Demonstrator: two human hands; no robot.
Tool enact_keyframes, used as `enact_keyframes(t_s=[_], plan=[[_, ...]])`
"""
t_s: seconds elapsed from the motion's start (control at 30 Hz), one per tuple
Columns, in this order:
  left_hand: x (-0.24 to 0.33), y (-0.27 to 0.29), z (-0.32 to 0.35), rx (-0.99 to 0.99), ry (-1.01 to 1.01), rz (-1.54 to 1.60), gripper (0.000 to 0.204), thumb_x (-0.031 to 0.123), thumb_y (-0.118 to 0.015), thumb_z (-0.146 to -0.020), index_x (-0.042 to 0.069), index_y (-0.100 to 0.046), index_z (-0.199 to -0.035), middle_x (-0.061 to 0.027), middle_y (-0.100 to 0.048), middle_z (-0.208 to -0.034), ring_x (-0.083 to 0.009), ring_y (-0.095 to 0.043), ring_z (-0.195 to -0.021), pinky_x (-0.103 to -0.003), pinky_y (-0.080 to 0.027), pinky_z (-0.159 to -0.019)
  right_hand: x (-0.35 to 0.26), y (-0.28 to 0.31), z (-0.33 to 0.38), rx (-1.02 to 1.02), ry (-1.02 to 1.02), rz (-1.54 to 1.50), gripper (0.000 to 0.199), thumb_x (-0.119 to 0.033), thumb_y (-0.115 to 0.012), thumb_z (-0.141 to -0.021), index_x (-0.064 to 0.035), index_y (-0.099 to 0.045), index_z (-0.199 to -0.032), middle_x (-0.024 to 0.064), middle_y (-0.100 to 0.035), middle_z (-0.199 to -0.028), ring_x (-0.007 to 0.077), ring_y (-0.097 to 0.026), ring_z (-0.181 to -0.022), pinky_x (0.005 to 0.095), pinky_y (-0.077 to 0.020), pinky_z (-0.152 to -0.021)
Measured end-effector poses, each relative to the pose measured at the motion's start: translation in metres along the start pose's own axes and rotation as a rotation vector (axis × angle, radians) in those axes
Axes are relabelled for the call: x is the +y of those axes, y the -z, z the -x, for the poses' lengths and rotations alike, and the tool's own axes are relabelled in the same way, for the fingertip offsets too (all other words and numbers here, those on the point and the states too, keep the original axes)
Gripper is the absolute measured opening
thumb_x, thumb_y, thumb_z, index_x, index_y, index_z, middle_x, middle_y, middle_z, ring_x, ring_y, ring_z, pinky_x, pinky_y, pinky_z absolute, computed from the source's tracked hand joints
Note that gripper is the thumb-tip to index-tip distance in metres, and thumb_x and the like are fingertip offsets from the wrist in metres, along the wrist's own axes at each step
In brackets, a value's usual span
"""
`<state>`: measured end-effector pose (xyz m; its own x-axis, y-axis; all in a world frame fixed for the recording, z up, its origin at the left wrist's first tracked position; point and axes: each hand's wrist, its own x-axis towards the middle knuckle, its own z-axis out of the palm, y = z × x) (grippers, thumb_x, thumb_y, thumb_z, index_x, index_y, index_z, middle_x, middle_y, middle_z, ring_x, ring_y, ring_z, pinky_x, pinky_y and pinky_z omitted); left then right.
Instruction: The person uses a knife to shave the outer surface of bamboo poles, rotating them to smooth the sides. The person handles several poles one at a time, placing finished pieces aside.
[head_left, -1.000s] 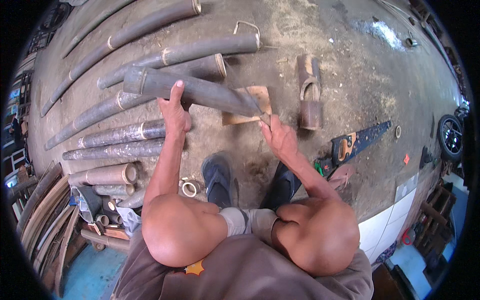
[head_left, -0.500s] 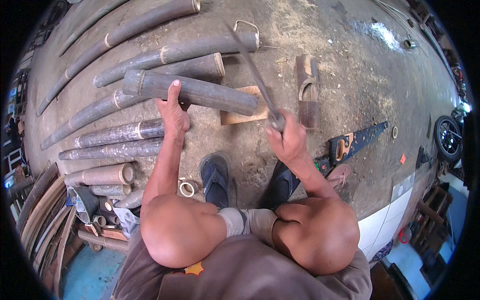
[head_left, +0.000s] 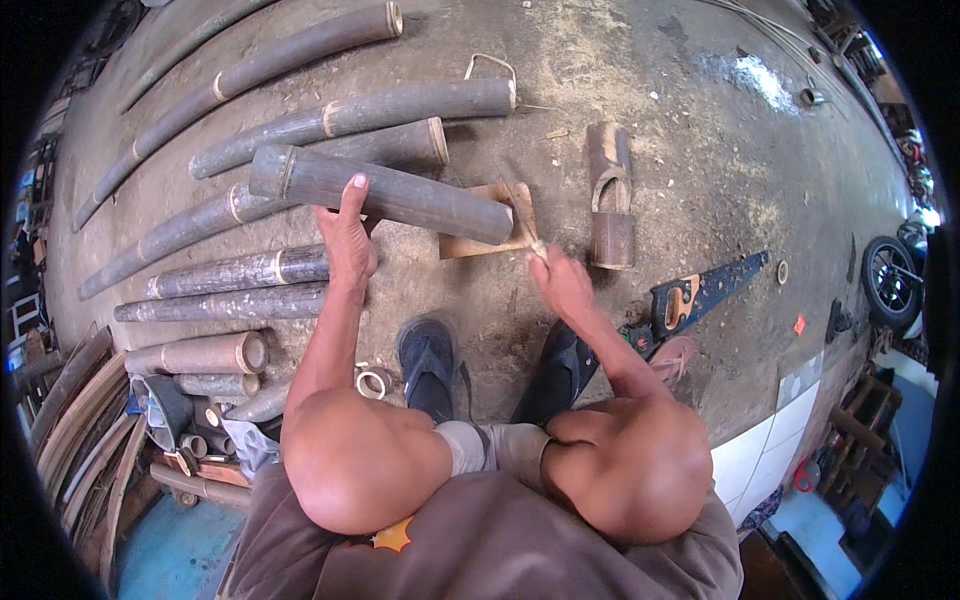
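Note:
A dark bamboo section lies slantwise in front of me, its far-left end tipped up. My left hand is wrapped around it from below, thumb on top. The right end is over a pale wooden block on the floor; whether they touch I cannot tell. My right hand grips the handle of a long-bladed knife. Its blade, smeared by motion, points up and away, close beside the bamboo's right end.
Several long bamboo poles lie on the floor to the left. Right of the block is a notched bamboo piece. A handsaw and a pink sandal lie near my right foot. Split bamboo strips are stacked at the lower left.
My right hand has swung the knife down and slightly left, from raised across the view to beside the bamboo's end. My left hand and the bamboo have barely shifted.

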<state>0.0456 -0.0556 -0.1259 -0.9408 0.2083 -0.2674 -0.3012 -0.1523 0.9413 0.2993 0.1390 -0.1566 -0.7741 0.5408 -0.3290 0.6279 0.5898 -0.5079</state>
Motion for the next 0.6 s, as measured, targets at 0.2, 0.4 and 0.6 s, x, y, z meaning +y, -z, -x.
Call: enact_keyframes(t_s=[0.2, 0.4, 0.6], plan=[[0.000, 0.027, -0.003, -0.063, 0.079, -0.001, 0.080, 0.030, -0.084, -0.088, 0.009, -0.040, -0.150, -0.0099, -0.058, -0.134, -0.0250, -0.058, -0.121, -0.046, -0.054, -0.098, -0.060, 0.064, 0.026, 0.204, 0.293, -0.479, 0.041, -0.039, -0.063, -0.104, 0.0012, -0.058, -0.110, 0.0315, -0.067, -0.081, 0.0566, -0.066, -0.078, 0.0602, -0.0504, -0.068], [0.012, 0.017, 0.005, -0.088, 0.083, 0.017, 0.068, 0.031, -0.081, -0.088, 0.010, -0.049, -0.144, -0.0086, -0.059, -0.134, -0.0249, -0.062, -0.119, -0.049, -0.055, -0.096, 0.017, -0.014, 0.012, -0.009, -0.012, -0.013, 0.047, -0.043, -0.063, -0.102, 0.0000, -0.059, -0.121, 0.0324, -0.070, -0.092, 0.0525, -0.070, -0.083, 0.0592, -0.0532, -0.069], [0.014, 0.003, 0.006, -0.048, -0.016, 0.155, 0.067, 0.026, -0.082, -0.087, 0.008, -0.050, -0.143, -0.0083, -0.060, -0.132, -0.0251, -0.061, -0.120, -0.047, -0.053, -0.102, -0.045, 0.049, 0.024, 0.166, 0.151, -0.336, 0.041, -0.039, -0.062, -0.104, -0.0001, -0.060, -0.117, 0.0314, -0.070, -0.089, 0.0539, -0.069, -0.085, 0.0610, -0.0526, -0.072]])
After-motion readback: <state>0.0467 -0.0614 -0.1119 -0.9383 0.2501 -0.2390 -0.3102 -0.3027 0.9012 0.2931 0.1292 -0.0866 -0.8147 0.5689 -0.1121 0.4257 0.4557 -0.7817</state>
